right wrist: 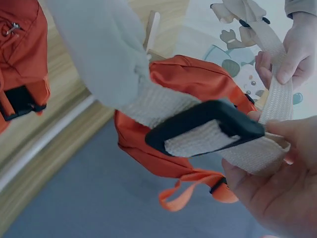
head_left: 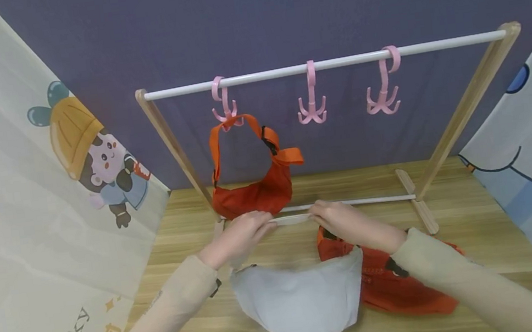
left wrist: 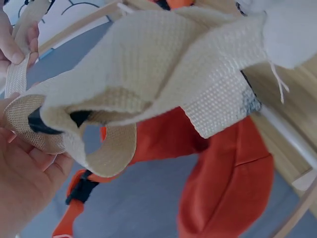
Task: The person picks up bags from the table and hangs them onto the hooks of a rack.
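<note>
A white crescent-shaped shoulder bag [head_left: 302,301] hangs below both hands by its strap [head_left: 291,220]. My left hand [head_left: 244,234] grips the strap's left part; in the left wrist view its fingers curl under the cream webbing [left wrist: 148,59]. The strap's right part is pinched by my right hand [head_left: 345,224], and a black slider buckle [right wrist: 240,119] sits on the webbing beside it in the right wrist view. Just beyond the left hand, an orange-red bag [head_left: 255,196] hangs from a pink hook [head_left: 227,116]. Another red bag [head_left: 405,287] lies on the table under the right forearm.
A rack with a white rail [head_left: 260,76] and wooden legs [head_left: 468,108] stands at the back of the wooden table [head_left: 201,329]. Two more pink hooks, a middle one [head_left: 312,111] and a right one [head_left: 384,101], hang from the rail. Printed curtains [head_left: 6,164] flank both sides.
</note>
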The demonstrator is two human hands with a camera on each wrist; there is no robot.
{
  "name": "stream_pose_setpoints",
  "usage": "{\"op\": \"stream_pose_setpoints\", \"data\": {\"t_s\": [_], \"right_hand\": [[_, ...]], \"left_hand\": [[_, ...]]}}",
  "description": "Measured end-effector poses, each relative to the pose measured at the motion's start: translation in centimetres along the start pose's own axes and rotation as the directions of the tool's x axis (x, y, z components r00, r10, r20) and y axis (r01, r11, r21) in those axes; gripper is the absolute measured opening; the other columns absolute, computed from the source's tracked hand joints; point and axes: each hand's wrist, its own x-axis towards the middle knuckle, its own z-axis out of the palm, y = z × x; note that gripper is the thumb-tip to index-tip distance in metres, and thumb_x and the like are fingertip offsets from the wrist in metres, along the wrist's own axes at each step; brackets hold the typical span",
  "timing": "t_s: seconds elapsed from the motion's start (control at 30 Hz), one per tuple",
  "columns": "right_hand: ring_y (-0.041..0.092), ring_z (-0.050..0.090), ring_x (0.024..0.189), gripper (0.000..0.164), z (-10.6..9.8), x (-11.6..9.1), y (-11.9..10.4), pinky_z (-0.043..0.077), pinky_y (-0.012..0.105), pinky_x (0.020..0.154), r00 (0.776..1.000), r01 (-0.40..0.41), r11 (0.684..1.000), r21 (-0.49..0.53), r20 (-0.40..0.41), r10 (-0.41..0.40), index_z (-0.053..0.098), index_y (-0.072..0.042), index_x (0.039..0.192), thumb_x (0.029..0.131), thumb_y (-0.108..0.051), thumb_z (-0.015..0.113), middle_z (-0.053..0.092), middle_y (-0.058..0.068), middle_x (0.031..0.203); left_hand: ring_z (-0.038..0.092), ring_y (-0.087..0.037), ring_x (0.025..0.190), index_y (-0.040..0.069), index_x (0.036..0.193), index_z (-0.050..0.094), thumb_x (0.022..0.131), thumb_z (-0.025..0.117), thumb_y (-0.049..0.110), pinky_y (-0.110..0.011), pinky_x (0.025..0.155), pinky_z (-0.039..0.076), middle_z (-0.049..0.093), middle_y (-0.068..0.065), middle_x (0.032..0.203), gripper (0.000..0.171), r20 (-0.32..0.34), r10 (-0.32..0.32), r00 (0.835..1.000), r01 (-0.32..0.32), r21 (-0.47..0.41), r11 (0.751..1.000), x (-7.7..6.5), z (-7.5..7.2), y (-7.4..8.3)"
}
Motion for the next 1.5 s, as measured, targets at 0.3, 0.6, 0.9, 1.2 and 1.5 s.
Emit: {"op": "stream_pose_setpoints", "data": {"t_s": [0.3,0.6,0.9,1.2,1.5], "right_hand": [[0.009,0.056,0.069,0.01,-2.0,-0.7,0.0,0.046,0.017,0.059,0.997,0.056,0.997,-0.059,-0.057,-0.06,0.058,-0.004,0.095,0.086,-0.009,0.056,0.054,0.002,0.085],[0.015,0.06,0.071,0.013,-3.5,-1.1,-0.3,0.049,0.024,0.058,0.985,0.056,0.991,-0.118,-0.157,-0.075,0.061,-0.001,0.094,0.084,-0.008,0.058,0.058,0.005,0.084],[0.013,0.057,0.062,0.009,-5.4,-1.2,-0.9,0.047,0.023,0.051,0.972,0.047,0.984,-0.17,-0.22,-0.084,0.06,-0.002,0.09,0.082,-0.005,0.06,0.057,0.004,0.08],[0.008,0.043,0.051,0.01,-7.5,-1.0,-1.2,0.039,0.021,0.043,0.957,0.037,0.975,-0.219,-0.272,-0.098,0.059,-0.002,0.09,0.081,-0.005,0.06,0.052,0.003,0.074],[0.014,0.047,0.05,0.008,-9.0,-0.7,-0.7,0.041,0.028,0.042,0.935,0.025,0.963,-0.269,-0.335,-0.118,0.059,-0.003,0.09,0.082,-0.005,0.059,0.053,0.003,0.073]], "left_hand": [[0.042,-0.009,0.062,0.013,0.075,0.052,0.089,0.053,0.017,-0.021,0.061,0.038,0.038,0.006,0.063,0.015,-0.038,0.062,0.997,-0.062,0.018,0.998,1.2,-1.3,1.0],[0.048,-0.009,0.067,0.012,0.079,0.056,0.089,0.053,0.016,-0.022,0.066,0.041,0.046,0.006,0.066,0.011,-0.059,0.106,0.993,-0.104,0.046,0.994,2.1,-2.5,1.9],[0.05,-0.009,0.07,0.011,0.084,0.059,0.089,0.052,0.015,-0.022,0.066,0.042,0.052,0.005,0.072,0.01,-0.072,0.114,0.991,-0.108,0.088,0.99,2.8,-4.0,2.6],[0.054,-0.012,0.077,0.011,0.095,0.061,0.089,0.053,0.011,-0.026,0.073,0.043,0.058,0.002,0.083,0.01,-0.047,0.102,0.994,-0.097,0.111,0.989,3.8,-5.9,3.4],[0.054,-0.011,0.073,0.011,0.086,0.06,0.088,0.054,0.014,-0.024,0.069,0.042,0.058,0.004,0.077,0.008,-0.159,0.145,0.977,-0.125,0.129,0.984,5.2,-6.4,3.6]]}}
